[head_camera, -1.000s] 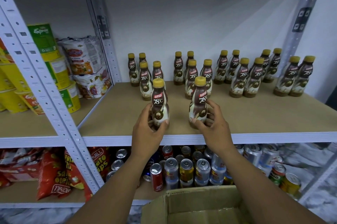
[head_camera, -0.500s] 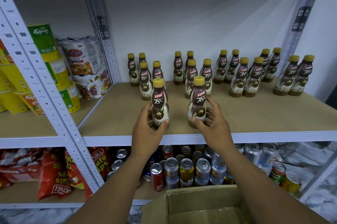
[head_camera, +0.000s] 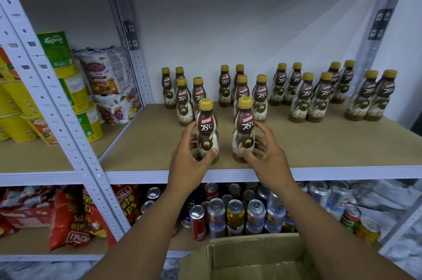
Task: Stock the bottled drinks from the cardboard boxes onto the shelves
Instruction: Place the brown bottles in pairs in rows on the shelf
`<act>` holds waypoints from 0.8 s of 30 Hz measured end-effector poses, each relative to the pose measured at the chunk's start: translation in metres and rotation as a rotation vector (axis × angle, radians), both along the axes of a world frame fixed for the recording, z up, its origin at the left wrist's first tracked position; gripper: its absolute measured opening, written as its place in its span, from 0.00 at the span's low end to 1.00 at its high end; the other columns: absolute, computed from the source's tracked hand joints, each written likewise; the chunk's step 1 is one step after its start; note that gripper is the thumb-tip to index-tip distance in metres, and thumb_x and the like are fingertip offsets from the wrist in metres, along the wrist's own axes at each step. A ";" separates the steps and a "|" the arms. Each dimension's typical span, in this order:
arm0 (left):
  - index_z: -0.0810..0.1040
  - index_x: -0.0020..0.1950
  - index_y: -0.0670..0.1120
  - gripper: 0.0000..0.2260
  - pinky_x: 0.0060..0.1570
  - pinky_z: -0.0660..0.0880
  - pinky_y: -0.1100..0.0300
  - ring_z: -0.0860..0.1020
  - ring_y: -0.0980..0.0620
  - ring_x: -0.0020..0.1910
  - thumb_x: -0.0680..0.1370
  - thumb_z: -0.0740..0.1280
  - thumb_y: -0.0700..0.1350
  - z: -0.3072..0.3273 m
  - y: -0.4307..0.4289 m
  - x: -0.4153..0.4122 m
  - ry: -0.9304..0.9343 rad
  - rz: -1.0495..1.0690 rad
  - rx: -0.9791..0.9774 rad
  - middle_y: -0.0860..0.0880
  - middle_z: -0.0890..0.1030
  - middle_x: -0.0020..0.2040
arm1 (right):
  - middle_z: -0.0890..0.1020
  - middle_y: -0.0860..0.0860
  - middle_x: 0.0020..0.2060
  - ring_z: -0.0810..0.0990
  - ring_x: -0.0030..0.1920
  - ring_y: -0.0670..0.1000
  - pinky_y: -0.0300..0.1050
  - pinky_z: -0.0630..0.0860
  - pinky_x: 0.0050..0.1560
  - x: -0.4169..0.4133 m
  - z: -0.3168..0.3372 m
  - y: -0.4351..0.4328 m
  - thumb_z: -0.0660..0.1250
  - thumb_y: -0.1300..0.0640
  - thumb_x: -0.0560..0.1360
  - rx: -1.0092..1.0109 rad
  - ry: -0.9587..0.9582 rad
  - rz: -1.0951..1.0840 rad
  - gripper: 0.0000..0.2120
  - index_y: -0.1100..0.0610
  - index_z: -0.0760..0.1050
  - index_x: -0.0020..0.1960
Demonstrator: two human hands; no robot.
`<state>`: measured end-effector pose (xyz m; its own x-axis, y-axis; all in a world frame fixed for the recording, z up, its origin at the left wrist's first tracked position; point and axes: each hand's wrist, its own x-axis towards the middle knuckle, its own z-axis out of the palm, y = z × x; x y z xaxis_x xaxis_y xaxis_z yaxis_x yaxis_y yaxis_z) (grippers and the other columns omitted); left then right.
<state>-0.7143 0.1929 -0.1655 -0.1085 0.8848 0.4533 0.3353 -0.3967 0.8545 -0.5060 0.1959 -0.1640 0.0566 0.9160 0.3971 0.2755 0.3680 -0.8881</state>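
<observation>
Head view, looking forward and down at white metal shelving.

At centre, on the tan board of the shelf (head_camera: 319,149), near its front edge: two upright brown coffee-drink bottles with yellow caps, side by side with a small gap between.

Around the left front bottle (head_camera: 207,130), the left hand (head_camera: 189,163): grip clamped on the lower half, thumb on the front of the label, fingers curled behind.

Around the right front bottle (head_camera: 243,130), the right hand (head_camera: 268,158): grip curled on the lower half as well, thumb tip against the front near the base, fingers bent behind and beside.

Both bottle bases seemingly down on the board.

Behind them, toward the back wall: more of the same bottles (head_camera: 303,99), standing in pairs and clustered from left to right across the shelf.

Below, on the lower shelf: drink cans (head_camera: 235,213) packed upright, tops showing.

At bottom centre, between the two forearms: an open cardboard box (head_camera: 251,254), contents impossible to tell from here.

To the left, past a perforated white upright (head_camera: 52,106): yellow and green noodle cups (head_camera: 75,95), noodle packs (head_camera: 107,74) beside them, and red chip bags (head_camera: 68,218) on the level beneath.
</observation>
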 end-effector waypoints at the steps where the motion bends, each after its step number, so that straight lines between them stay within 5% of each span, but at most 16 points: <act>1: 0.65 0.76 0.62 0.36 0.58 0.81 0.54 0.81 0.64 0.56 0.75 0.78 0.44 0.000 0.000 0.001 0.003 -0.005 0.000 0.61 0.79 0.61 | 0.77 0.35 0.55 0.78 0.51 0.27 0.25 0.74 0.48 -0.002 0.000 0.000 0.77 0.59 0.74 0.002 -0.007 0.008 0.36 0.42 0.64 0.76; 11: 0.63 0.77 0.62 0.36 0.60 0.81 0.50 0.79 0.62 0.60 0.75 0.78 0.48 -0.001 0.000 0.009 0.038 -0.020 -0.004 0.60 0.79 0.63 | 0.77 0.34 0.54 0.78 0.50 0.28 0.25 0.75 0.47 -0.015 0.002 -0.005 0.77 0.58 0.74 0.024 -0.051 0.010 0.35 0.36 0.63 0.71; 18: 0.56 0.78 0.69 0.41 0.63 0.78 0.47 0.74 0.60 0.67 0.74 0.78 0.54 0.038 0.003 -0.002 0.098 -0.010 0.013 0.60 0.74 0.69 | 0.74 0.40 0.68 0.74 0.67 0.43 0.51 0.76 0.65 -0.006 0.035 0.002 0.76 0.45 0.73 0.102 -0.184 -0.050 0.39 0.34 0.59 0.76; 24: 0.59 0.77 0.69 0.38 0.63 0.75 0.57 0.76 0.61 0.64 0.75 0.77 0.49 0.077 0.006 -0.011 0.324 -0.124 -0.002 0.62 0.75 0.68 | 0.75 0.45 0.71 0.80 0.65 0.52 0.57 0.78 0.62 -0.005 0.059 0.006 0.76 0.48 0.74 0.141 -0.406 0.000 0.42 0.30 0.53 0.77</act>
<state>-0.7254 0.1989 -0.0886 0.1486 0.8834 0.4445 0.5387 -0.4493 0.7127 -0.5109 0.2015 -0.1046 -0.1302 0.8512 0.5084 0.5927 0.4779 -0.6483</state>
